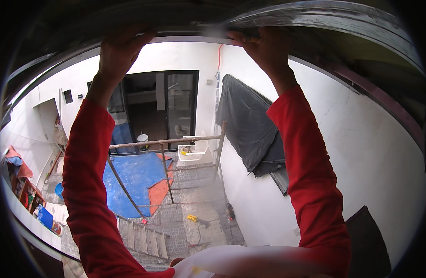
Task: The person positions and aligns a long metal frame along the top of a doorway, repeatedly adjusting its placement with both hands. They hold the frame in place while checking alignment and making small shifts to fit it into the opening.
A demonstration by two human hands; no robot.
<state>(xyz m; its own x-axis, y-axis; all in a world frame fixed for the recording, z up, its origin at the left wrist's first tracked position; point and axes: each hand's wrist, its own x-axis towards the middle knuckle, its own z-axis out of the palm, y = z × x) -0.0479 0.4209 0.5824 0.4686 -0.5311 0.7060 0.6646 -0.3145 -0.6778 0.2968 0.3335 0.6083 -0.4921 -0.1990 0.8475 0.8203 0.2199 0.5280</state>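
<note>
Both arms, in red sleeves, reach up to a long dark metal frame (189, 39) overhead, which has a pale lower edge. My left hand (121, 52) grips it left of centre, thumb lying along the edge. Farther right, my right hand (269, 52) is closed on the same frame, its thumb pointing inward. Deep shadow hides most of the fingers of both hands. A ridged silver rail (324, 16) curves above and to the right of my right hand.
Below are a pipe railing (164, 141), a wooden ladder (142, 238), a blue tarp (127, 180), and a yellow-and-grey tool (194, 218) on the floor. Black sheeting (245, 120) hangs on the white right wall (361, 153). A white plastic chair (194, 156) stands near the sliding door (181, 102).
</note>
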